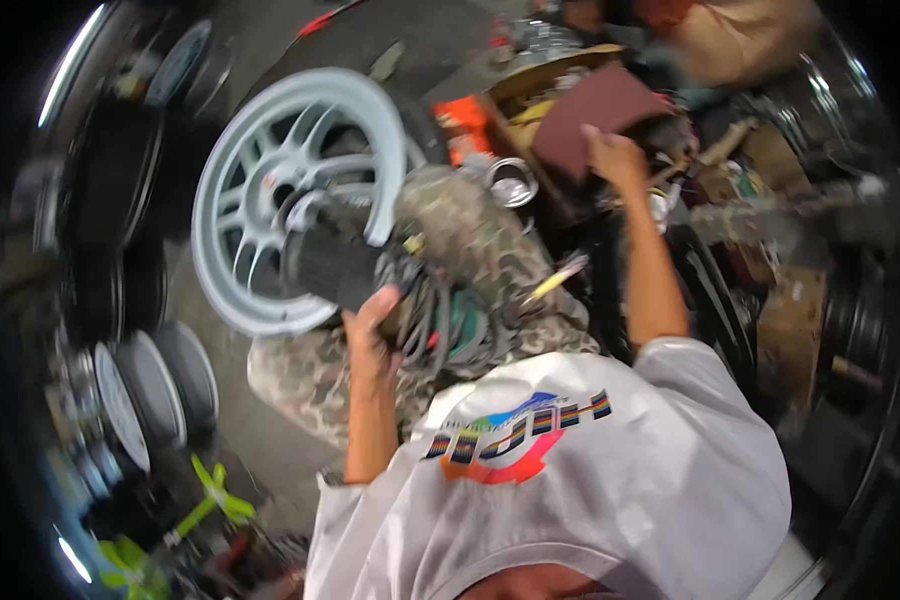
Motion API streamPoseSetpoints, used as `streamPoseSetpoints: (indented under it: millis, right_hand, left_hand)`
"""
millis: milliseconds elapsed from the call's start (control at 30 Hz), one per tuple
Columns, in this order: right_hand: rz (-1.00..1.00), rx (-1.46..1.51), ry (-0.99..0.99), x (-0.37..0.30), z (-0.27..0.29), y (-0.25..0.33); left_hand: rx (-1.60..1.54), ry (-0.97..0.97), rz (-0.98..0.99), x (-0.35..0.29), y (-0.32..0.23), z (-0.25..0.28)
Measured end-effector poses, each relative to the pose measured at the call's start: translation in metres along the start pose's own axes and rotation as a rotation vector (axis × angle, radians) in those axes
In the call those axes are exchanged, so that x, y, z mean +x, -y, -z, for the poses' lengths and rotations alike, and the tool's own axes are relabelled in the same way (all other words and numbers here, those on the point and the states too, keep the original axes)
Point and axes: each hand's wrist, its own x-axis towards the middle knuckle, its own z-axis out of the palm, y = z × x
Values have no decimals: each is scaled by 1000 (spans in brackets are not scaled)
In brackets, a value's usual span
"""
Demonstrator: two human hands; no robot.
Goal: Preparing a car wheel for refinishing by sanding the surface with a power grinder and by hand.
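My right hand (618,160) is closed on the edge of a stiff maroon sheet that looks like sandpaper (590,115), held over an open cardboard box. Lower left, my left hand (370,325) grips a dark grey, flat-looking piece (335,265) by its near edge; its exact kind is blurred, and most of the fingers are hidden. That piece overlaps the near side of a pale grey wheel rim (305,200) leaning by my legs. Beside the left hand, a coiled grey cable (430,315) and a green item (465,322) rest on my camouflage trousers.
A yellow-handled brush (555,281) lies by my knee. Near the cardboard box (505,90) are an open tin (512,182) and an orange packet (462,128). More wheel rims (150,390) stand at left, above a green fan blade (215,495). Clutter fills the right side.
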Motion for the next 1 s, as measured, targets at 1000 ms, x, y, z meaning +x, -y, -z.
streamPoseSetpoints:
  millis: [1000]
  right_hand:
    - [272,1487,712,-225,-21,89]
  left_hand:
    - [290,-34,-201,-36,-47,-18]
